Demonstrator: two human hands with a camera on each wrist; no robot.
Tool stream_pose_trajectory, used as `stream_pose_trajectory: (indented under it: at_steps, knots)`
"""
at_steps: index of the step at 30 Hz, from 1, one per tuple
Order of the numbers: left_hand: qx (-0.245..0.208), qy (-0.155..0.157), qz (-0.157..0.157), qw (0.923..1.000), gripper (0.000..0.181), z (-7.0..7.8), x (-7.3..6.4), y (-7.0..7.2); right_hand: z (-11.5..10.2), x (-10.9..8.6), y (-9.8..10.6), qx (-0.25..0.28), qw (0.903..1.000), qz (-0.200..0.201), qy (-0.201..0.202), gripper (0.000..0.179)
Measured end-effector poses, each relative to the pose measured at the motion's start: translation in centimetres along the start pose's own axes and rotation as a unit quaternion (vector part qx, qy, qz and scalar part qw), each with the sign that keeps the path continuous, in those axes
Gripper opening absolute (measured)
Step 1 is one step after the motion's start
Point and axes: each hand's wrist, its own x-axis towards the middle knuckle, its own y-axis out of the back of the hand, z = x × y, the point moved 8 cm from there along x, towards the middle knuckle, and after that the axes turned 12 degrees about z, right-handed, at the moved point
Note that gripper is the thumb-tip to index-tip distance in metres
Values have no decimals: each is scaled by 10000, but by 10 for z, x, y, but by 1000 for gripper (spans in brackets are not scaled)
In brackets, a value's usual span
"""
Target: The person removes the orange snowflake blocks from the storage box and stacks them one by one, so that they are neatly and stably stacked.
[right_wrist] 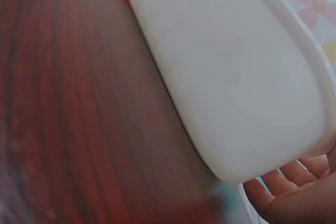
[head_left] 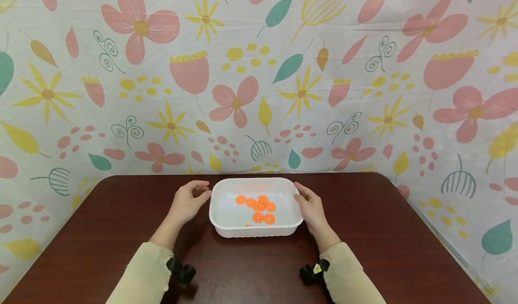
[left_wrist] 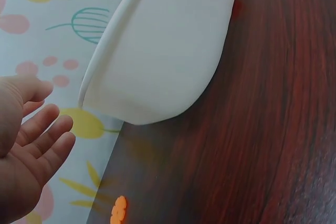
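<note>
A white rectangular plastic tray [head_left: 259,232] is near the back of the table, with several orange flower-shaped pieces [head_left: 262,205] lying inside, some overlapping. My right hand [head_left: 310,206] grips the tray's right end, thumb at the rim and fingers along the outside; the right wrist view shows those fingers [right_wrist: 281,179] behind the tray wall. Off the tray's left end, my left hand [head_left: 188,203] is loosely curved and holds nothing. A gap between it and the tray wall [left_wrist: 163,51] shows in the left wrist view. One orange flower-shaped piece [left_wrist: 119,211] appears at that view's lower edge.
The dark brown wooden table [head_left: 251,272] has rounded back corners. Behind it hangs a white cloth [head_left: 259,115] printed with flowers and leaves. Black wrist cameras [head_left: 184,272] sit on both sleeves.
</note>
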Motion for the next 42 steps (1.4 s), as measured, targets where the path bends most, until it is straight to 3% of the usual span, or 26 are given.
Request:
stream_pose_trajectory:
  at_steps: [8, 17, 26, 36, 42]
  knots:
    - [-86, 62, -130, 9999, 31, 10, -1, -10, 1, 0, 0, -18, 10000, 11, -90, 42]
    - [-117, -174, -179, 9996, 31, 22, 0, -21, 1, 2, 3, -47, 10000, 63, -37, 42]
    - [-295, -87, -455, 9985, 36, 25, -6, -43, 4, -3, 1, -108, 9998, 144, 124, 42]
    - [-225, -624, -929, 9935, 39, 42, -14, -71, 5, -6, 3, -118, 9997, 184, 137, 41]
    - [120, -597, -1403, 9882, 44, 38, -15, -82, 2, -4, 2, -83, 9997, 138, 156, 41]
